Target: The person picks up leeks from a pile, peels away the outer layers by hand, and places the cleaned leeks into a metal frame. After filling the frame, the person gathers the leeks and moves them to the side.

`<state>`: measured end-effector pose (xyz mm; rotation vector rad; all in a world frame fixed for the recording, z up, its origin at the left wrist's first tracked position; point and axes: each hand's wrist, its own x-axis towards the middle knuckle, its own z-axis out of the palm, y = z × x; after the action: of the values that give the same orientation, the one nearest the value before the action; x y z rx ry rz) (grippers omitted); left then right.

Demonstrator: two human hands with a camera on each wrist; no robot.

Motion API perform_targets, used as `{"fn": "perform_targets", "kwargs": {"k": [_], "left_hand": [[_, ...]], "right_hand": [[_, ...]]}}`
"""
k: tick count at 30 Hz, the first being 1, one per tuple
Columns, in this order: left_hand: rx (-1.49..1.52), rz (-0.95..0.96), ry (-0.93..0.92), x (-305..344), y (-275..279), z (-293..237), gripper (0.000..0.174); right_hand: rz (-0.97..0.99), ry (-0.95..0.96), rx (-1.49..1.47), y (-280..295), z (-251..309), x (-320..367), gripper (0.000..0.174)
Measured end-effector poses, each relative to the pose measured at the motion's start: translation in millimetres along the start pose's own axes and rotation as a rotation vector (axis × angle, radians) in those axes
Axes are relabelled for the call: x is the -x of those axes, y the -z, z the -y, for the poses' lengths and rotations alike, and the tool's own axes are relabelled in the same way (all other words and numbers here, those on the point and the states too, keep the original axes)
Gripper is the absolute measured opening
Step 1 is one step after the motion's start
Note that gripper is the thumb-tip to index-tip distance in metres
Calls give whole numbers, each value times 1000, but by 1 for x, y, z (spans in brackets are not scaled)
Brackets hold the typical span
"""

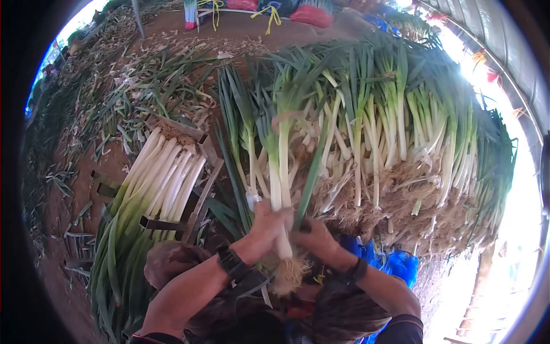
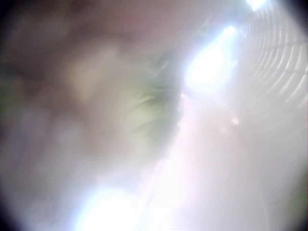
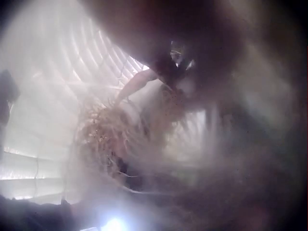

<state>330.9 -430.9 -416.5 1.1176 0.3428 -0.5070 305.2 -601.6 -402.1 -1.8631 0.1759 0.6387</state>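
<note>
In the head view the left hand (image 1: 264, 226) grips the white stalk of a large leek (image 1: 283, 243), its roots hanging below the hand and its green leaves pointing away. Close on the leek's right side is the right hand (image 1: 316, 238), beside a long green leaf (image 1: 314, 175); its fingers are partly hidden, and their hold cannot be made out. The left wrist view is a bright blur with some green. Stringy roots (image 3: 108, 134) show in the hazy right wrist view.
Trimmed leeks (image 1: 166, 172) lie in a metal rack (image 1: 197, 198) at the left. A long heap of rooted leeks (image 1: 401, 126) spreads at the right. Leaf scraps (image 1: 143, 92) litter the ground. Blue plastic (image 1: 401, 266) lies by the right forearm, and tied bags (image 1: 312, 12) stand at the back.
</note>
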Motion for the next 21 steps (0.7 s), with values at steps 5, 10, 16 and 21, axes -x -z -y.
{"fn": "perform_targets", "kwargs": {"k": [5, 10, 16, 21], "left_hand": [[98, 106, 56, -6, 25, 30, 23], [37, 107, 16, 5, 15, -11, 21], [98, 197, -32, 3, 18, -83, 25], [-29, 285, -155, 30, 2, -103, 47]], "right_hand": [[99, -130, -313, -6, -4, 10, 26], [301, 27, -26, 1, -50, -6, 27], [733, 452, 471, -23, -106, 46, 25], [14, 243, 997, 63, -55, -6, 29]]}}
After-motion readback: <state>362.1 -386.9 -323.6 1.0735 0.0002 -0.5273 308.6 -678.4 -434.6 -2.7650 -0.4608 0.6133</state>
